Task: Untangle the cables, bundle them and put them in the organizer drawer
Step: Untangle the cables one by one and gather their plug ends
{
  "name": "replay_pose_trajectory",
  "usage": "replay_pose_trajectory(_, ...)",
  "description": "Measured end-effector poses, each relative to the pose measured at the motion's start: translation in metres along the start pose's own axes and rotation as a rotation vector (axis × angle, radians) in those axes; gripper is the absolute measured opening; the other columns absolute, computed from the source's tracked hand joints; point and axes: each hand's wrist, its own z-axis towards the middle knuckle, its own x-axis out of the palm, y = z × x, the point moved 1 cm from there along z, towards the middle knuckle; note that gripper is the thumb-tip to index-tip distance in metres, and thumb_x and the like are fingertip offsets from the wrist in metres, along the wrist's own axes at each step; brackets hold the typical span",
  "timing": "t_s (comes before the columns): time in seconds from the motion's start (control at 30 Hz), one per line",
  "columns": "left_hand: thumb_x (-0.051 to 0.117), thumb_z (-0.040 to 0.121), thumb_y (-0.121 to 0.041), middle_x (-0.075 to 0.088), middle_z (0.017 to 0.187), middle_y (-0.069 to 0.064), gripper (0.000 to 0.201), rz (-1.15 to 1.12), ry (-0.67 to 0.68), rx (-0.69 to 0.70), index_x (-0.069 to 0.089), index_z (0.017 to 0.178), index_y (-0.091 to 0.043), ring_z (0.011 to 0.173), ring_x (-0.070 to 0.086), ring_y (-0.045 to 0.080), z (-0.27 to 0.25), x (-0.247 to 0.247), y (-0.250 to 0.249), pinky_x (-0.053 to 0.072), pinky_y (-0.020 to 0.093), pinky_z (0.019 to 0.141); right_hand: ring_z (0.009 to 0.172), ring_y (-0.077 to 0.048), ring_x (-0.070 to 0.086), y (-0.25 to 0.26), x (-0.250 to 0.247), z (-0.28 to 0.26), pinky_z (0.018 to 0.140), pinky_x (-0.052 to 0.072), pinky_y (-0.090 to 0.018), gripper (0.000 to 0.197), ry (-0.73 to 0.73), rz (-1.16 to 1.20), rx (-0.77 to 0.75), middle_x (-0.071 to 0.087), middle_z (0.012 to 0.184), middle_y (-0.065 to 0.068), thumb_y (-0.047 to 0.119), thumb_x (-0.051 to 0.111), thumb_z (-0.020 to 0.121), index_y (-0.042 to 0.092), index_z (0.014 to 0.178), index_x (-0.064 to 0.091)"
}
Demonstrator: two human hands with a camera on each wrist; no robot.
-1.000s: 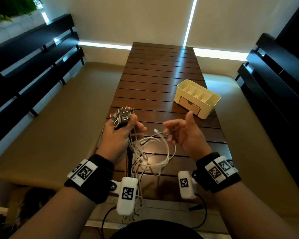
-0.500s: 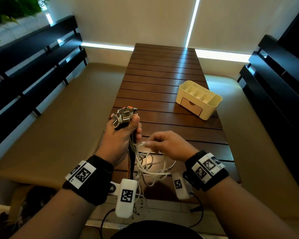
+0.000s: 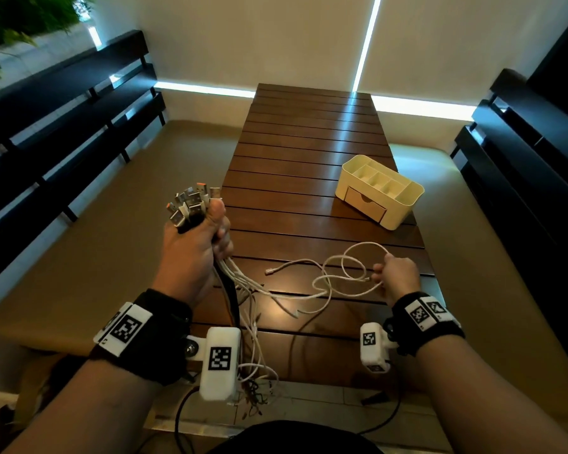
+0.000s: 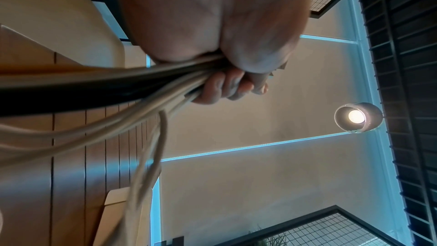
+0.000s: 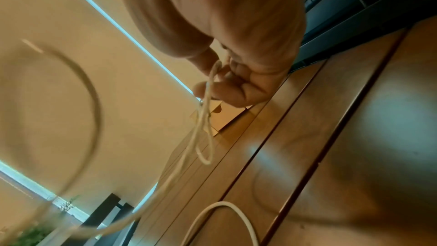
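My left hand grips a bunch of cables just below their USB plugs, which stick up above the fist; in the left wrist view the fingers curl round the white and black cables. The cables hang down past the table's near edge. My right hand pinches a loop of white cable pulled out to the right over the table; the right wrist view shows that cable between thumb and fingers. The cream organizer with its shut drawer stands at the right of the table.
The slatted wooden table runs away from me. Tan bench cushions lie on both sides, backed by dark slatted rails. A lamp shows overhead in the left wrist view.
My right hand took hold of a white cable beside the left hand and has drawn it out to the right in loops. The left hand has kept its grip on the bunch.
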Motion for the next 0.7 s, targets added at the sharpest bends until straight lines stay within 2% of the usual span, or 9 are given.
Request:
replay_pose_trajectory(0.1, 0.062, 0.089, -0.032, 0.039, 0.061, -0.003, 0.019, 0.034, -0.012, -0.011, 0.053, 0.085, -0.016, 0.047, 0.033, 0.007, 0.003, 0.000, 0.000, 0.030, 0.021, 0.045, 0.053, -0.016, 0.050, 0.002, -0.003, 0.001, 0.053, 0.040, -0.029, 0.017, -0.033, 0.127, -0.010, 0.059, 0.077, -0.004, 0.022, 0.041, 0.105, 0.012, 0.102, 0.054)
replay_pose_trajectory(0.2, 0.061, 0.091, -0.032, 0.038, 0.062, -0.003, 0.019, 0.052, -0.031, -0.009, 0.052, 0.083, -0.017, 0.049, 0.032, 0.008, 0.005, -0.005, -0.004, 0.028, 0.020, 0.045, 0.063, -0.020, 0.053, 0.003, -0.010, 0.007, 0.058, 0.042, -0.032, 0.020, -0.078, 0.009, -0.100, 0.061, 0.085, -0.007, 0.027, 0.046, 0.102, 0.010, 0.102, 0.057)
replay_pose_trajectory(0.27, 0.063, 0.088, -0.035, 0.038, 0.062, -0.004, 0.022, 0.052, -0.040, -0.017, 0.051, 0.083, -0.018, 0.049, 0.032, 0.007, 0.006, -0.009, -0.005, 0.028, 0.020, 0.044, 0.081, -0.025, 0.061, 0.000, -0.012, 0.011, 0.071, 0.049, -0.038, 0.021, -0.007, -0.210, -0.155, 0.064, 0.097, -0.010, 0.027, 0.051, 0.099, 0.010, 0.109, 0.057)
replay_pose_trajectory(0.37, 0.063, 0.088, -0.036, 0.037, 0.063, -0.003, 0.022, 0.065, -0.020, -0.035, 0.052, 0.083, -0.017, 0.049, 0.032, 0.007, 0.004, -0.007, -0.004, 0.028, 0.020, 0.044, 0.105, -0.032, 0.062, -0.011, -0.012, 0.013, 0.092, 0.051, -0.043, 0.011, 0.103, -0.517, -0.164, 0.065, 0.110, -0.012, 0.022, 0.058, 0.096, 0.013, 0.101, 0.056)
replay_pose_trajectory(0.47, 0.060, 0.091, -0.032, 0.035, 0.061, -0.002, 0.021, 0.089, 0.016, -0.046, 0.051, 0.081, -0.016, 0.048, 0.029, 0.008, 0.001, 0.001, -0.002, 0.025, 0.021, 0.045, 0.106, -0.027, 0.059, -0.017, -0.009, 0.002, 0.091, 0.050, -0.041, 0.014, 0.136, -0.589, -0.214, 0.061, 0.118, -0.009, 0.025, 0.059, 0.096, 0.016, 0.107, 0.058)
replay_pose_trajectory(0.53, 0.059, 0.093, -0.030, 0.034, 0.060, -0.003, 0.021, 0.100, 0.035, -0.050, 0.050, 0.080, -0.017, 0.047, 0.028, 0.008, -0.001, 0.003, 0.000, 0.025, 0.021, 0.045, 0.106, -0.018, 0.057, -0.011, -0.003, -0.022, 0.088, 0.049, -0.034, 0.015, 0.173, -0.546, -0.378, 0.059, 0.120, -0.004, 0.024, 0.061, 0.096, 0.021, 0.110, 0.058)
replay_pose_trajectory(0.6, 0.059, 0.093, -0.030, 0.035, 0.059, -0.004, 0.022, 0.111, 0.045, -0.061, 0.049, 0.079, -0.017, 0.047, 0.028, 0.008, -0.003, 0.004, 0.001, 0.026, 0.021, 0.044, 0.106, -0.010, 0.056, 0.004, 0.006, -0.059, 0.082, 0.046, -0.024, 0.018, 0.328, -0.447, -0.546, 0.058, 0.117, 0.004, 0.021, 0.062, 0.095, 0.024, 0.113, 0.059)
replay_pose_trajectory(0.7, 0.059, 0.094, -0.031, 0.036, 0.060, -0.004, 0.022, 0.125, 0.060, -0.074, 0.049, 0.081, -0.017, 0.047, 0.030, 0.008, -0.006, 0.002, 0.001, 0.029, 0.022, 0.045, 0.110, -0.004, 0.057, 0.025, 0.019, -0.117, 0.090, 0.049, -0.026, 0.025, 0.765, -0.466, -0.661, 0.058, 0.120, 0.013, 0.022, 0.067, 0.092, 0.030, 0.115, 0.061)
